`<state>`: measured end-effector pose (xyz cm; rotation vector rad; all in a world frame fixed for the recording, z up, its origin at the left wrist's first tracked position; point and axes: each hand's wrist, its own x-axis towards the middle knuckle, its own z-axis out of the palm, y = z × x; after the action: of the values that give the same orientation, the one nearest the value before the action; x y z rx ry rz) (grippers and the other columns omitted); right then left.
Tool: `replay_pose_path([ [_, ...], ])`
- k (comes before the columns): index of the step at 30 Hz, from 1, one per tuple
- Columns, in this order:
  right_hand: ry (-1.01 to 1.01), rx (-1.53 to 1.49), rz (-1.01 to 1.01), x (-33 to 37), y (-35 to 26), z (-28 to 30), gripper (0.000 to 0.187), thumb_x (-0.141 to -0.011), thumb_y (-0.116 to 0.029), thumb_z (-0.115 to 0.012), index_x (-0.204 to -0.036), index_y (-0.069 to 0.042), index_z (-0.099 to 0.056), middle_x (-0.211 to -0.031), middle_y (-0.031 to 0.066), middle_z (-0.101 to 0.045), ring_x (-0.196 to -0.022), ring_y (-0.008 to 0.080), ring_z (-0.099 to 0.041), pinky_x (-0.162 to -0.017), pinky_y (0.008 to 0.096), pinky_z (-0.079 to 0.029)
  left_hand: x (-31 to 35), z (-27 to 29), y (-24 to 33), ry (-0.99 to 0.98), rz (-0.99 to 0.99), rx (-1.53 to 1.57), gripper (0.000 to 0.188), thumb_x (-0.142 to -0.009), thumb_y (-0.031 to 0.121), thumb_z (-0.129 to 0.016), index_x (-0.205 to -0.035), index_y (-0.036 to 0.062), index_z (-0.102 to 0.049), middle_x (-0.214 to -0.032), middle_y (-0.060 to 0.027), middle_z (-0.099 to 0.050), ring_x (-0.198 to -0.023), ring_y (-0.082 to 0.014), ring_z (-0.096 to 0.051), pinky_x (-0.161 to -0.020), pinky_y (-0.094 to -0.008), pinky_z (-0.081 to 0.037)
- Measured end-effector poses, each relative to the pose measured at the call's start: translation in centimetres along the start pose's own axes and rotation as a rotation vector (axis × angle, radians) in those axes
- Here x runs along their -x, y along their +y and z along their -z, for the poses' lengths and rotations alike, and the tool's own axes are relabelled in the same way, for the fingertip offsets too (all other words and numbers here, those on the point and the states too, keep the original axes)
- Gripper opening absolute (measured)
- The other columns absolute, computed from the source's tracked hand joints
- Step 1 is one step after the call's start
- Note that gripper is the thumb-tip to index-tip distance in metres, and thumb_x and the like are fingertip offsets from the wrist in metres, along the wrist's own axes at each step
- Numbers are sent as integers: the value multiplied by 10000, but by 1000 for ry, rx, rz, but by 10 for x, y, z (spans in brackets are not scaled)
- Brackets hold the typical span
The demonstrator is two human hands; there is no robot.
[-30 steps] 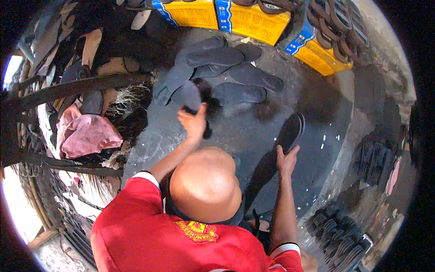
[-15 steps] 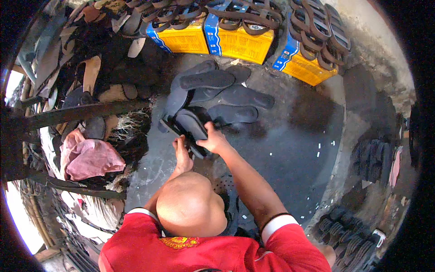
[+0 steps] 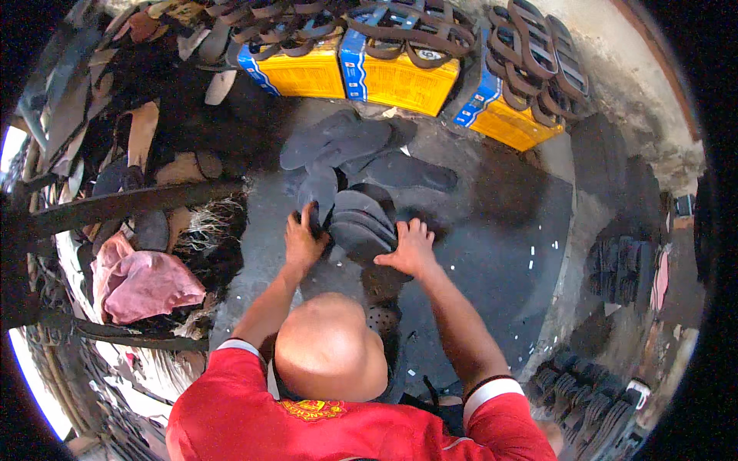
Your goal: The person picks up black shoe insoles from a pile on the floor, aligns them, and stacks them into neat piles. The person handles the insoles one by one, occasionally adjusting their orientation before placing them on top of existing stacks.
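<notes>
We had a dark grey floor (image 3: 492,253) across the middle of the frame, and a red shirt (image 3: 346,434) with white-edged sleeves (image 3: 496,419) along the lower edge. Yellow-and-blue boxes (image 3: 403,81) stood side by side at the top, the rightmost one turned at an angle, and brown strapped footwear (image 3: 407,36) was heaped on them. We saw a dark beam (image 3: 138,203) running in from the left edge. Dark stacked pieces (image 3: 584,399) filled a patch at the lower right, a bare knee (image 3: 327,342) rose at lower centre, and a crumpled pink cloth (image 3: 154,284) lay below the beam.

In the upper centre we found loose dark soles (image 3: 415,173), several of them overlapping. Just below these, at the centre of the frame, was a stack of dark soles (image 3: 361,219), its rounded edges fanned one above another. A single sole (image 3: 317,190) ran up along its left side.

The left hand (image 3: 305,242) and the right hand (image 3: 413,250) were apart, with the stack between them. The left one's fingers met the single sole's lower end, though we could not tell whether they gripped it; the right one was spread against the stack's right edge. Tiny white scraps (image 3: 532,251) dotted the floor at the right
</notes>
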<state>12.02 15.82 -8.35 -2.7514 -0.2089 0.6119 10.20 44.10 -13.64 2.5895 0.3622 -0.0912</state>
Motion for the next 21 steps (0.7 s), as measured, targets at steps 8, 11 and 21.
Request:
replay_pose_path([
  [8, 246, 28, -264, 111, 50, -18, 779, -714, -362, -908, -1286, -31, -497, -1171, 162, -576, -1151, 373, -576, -959, 513, -447, -27, 22, 57, 319, -168, 201, 862, -815, 400, -847, -1448, 13, -408, -1431, -241, -466, -1353, -456, -415, -1125, -542, -359],
  [11, 368, 0, -266, 103, 66, -33, 808, -740, -418, -878, -1318, -7, -493, -1201, 167, -593, -1152, 371, -576, -960, 513, -447, -82, 26, 125, 42, -310, 353, 775, -821, 387, -858, -1399, -16, -536, -1391, -262, -541, -1276, -421, -529, -1102, -476, -431],
  [21, 548, -219, -217, 121, 85, -45, 887, -728, -397, -900, -1393, -4, -463, -1256, 228, -597, -1144, 426, -588, -1004, 519, -460, -31, -21, 209, -753, -1289, -109, 946, -621, 307, -950, -1426, 107, -495, -1278, -117, -602, -1255, -356, -566, -1072, -562, -421],
])
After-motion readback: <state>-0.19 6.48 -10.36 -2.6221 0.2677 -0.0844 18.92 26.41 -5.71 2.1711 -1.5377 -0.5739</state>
